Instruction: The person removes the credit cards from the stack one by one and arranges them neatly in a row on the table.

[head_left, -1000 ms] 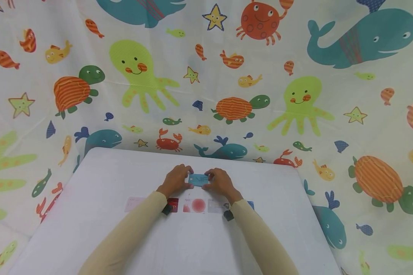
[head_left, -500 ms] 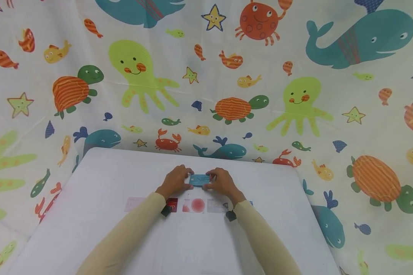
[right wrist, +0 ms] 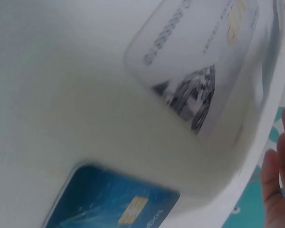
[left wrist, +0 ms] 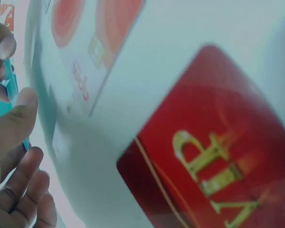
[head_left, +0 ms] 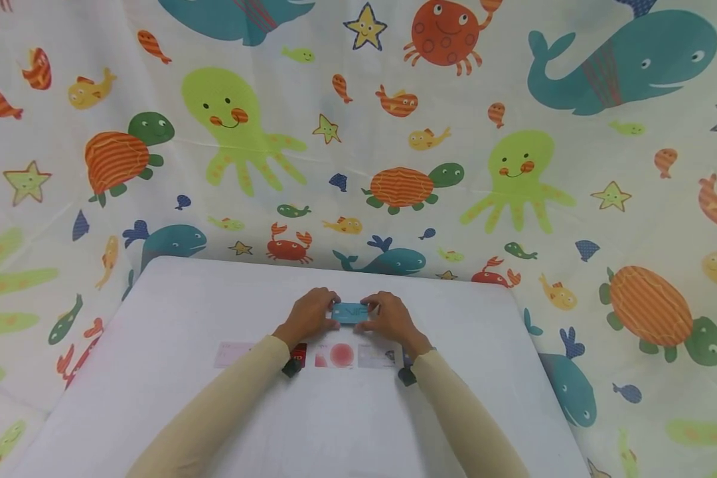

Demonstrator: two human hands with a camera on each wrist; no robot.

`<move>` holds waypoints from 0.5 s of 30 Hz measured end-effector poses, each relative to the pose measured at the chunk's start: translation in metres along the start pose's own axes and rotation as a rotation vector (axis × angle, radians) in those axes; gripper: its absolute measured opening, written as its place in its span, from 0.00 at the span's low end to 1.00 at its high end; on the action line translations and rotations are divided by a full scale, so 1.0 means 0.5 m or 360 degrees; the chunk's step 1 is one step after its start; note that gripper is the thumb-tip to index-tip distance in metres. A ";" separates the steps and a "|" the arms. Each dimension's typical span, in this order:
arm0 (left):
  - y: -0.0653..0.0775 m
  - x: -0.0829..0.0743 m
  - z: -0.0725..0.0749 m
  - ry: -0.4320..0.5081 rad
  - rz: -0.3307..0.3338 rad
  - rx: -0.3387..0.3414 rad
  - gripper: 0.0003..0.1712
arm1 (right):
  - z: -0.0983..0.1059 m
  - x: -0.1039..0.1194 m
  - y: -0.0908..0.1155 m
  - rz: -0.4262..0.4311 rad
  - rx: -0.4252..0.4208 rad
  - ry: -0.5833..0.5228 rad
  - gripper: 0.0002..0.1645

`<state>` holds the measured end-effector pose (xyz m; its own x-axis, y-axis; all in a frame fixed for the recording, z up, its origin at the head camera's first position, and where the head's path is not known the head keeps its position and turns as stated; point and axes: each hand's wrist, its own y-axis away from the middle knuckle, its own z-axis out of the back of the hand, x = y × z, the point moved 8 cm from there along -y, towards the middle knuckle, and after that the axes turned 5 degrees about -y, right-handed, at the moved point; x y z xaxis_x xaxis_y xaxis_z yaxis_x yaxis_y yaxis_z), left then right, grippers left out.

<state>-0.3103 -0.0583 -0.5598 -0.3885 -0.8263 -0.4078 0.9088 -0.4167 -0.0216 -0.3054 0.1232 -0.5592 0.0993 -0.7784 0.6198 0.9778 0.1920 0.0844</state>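
A teal card (head_left: 350, 313) marked VIP is held between my two hands over the far middle of the white table. My left hand (head_left: 309, 315) pinches its left end between thumb and fingers, and my right hand (head_left: 392, 320) pinches the right end. In the left wrist view, part of the teal card (left wrist: 0, 108) shows behind my left thumb. Only some fingertips of my right hand (right wrist: 281, 175) enter the right wrist view. Closest below my left wrist is a red VIP card (left wrist: 218, 137), partly covered by the wrist in the head view.
A row of cards lies nearer me on the table (head_left: 334, 425): a pale pink card (head_left: 232, 354), the red one, a white card with a red circle (head_left: 341, 355), a grey card (head_left: 378, 356) and a blue card (right wrist: 114, 202). A sea-animal curtain (head_left: 346, 133) hangs behind.
Both hands have shifted slightly right with the teal card, and its lettering shows more clearly. My right wrist now covers more of the blue card.
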 end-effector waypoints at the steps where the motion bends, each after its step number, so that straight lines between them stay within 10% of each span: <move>1: 0.000 -0.004 0.001 0.0003 -0.0006 -0.0009 0.32 | 0.003 -0.001 0.002 -0.0002 -0.0013 0.0012 0.36; 15: -0.003 -0.047 0.006 0.0048 -0.0120 -0.0043 0.32 | 0.034 -0.029 0.026 0.0023 -0.0077 0.0020 0.34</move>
<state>-0.3032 -0.0395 -0.5474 -0.4517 -0.7810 -0.4314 0.8810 -0.4666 -0.0777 -0.2971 0.1470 -0.5538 0.1154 -0.7834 0.6107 0.9840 0.1743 0.0376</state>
